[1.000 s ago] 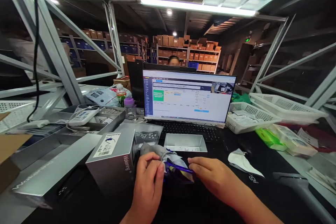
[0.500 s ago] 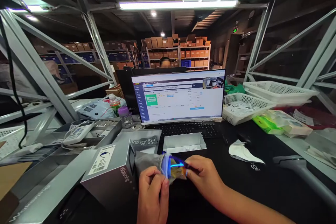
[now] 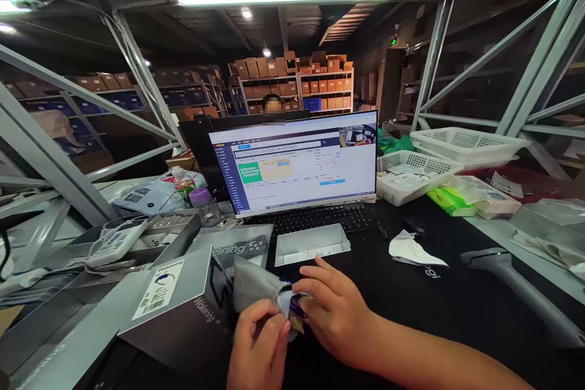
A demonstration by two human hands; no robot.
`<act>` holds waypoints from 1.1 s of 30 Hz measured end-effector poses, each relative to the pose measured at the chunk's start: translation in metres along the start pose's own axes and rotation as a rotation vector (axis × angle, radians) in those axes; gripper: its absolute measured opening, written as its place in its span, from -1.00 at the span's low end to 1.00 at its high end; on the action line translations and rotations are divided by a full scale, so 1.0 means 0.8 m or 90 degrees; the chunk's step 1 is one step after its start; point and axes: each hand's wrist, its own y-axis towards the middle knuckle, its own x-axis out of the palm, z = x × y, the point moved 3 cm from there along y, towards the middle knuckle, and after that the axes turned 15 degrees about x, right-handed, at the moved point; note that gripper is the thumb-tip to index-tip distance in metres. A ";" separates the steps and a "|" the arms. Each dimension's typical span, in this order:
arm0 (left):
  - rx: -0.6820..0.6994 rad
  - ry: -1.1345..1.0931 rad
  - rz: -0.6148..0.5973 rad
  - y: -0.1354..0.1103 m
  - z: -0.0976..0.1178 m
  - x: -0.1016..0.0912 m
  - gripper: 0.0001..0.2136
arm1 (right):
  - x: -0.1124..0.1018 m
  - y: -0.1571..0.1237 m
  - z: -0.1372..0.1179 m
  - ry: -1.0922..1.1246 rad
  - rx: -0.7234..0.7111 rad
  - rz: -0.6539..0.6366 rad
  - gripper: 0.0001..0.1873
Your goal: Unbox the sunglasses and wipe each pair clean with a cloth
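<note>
Grey fabric pouch (image 3: pixel 253 283) hangs just above the desk, against the silver box (image 3: pixel 183 311). My left hand (image 3: pixel 260 341) pinches its mouth shut-fingered; my right hand (image 3: pixel 336 311) clamps the same edge. It looks soft, light and floppy, so grip the hem.

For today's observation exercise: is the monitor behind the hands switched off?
No, the monitor shows a lit page with a green block.
</note>
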 end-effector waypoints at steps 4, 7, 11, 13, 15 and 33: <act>-0.027 0.020 0.014 0.001 -0.007 -0.005 -0.86 | 0.009 -0.006 -0.003 -0.085 -0.097 -0.089 -0.83; 0.064 -0.053 -0.028 0.002 0.010 0.005 -0.85 | 0.022 -0.013 -0.002 -0.042 -0.047 -0.115 -0.84; 0.105 -0.133 -0.104 0.001 0.029 0.020 -0.83 | 0.044 -0.023 0.011 0.031 0.153 -0.192 -0.63; 0.088 -0.117 -0.113 -0.002 0.027 0.019 -0.86 | 0.051 -0.024 0.018 0.060 0.177 -0.265 -0.62; 0.050 -0.072 -0.083 -0.006 0.018 0.014 -0.88 | 0.051 -0.023 0.028 0.091 0.182 -0.303 -0.77; -0.099 -0.115 -0.066 0.000 0.013 0.018 -0.89 | 0.051 -0.012 0.052 0.200 0.317 -0.309 -0.77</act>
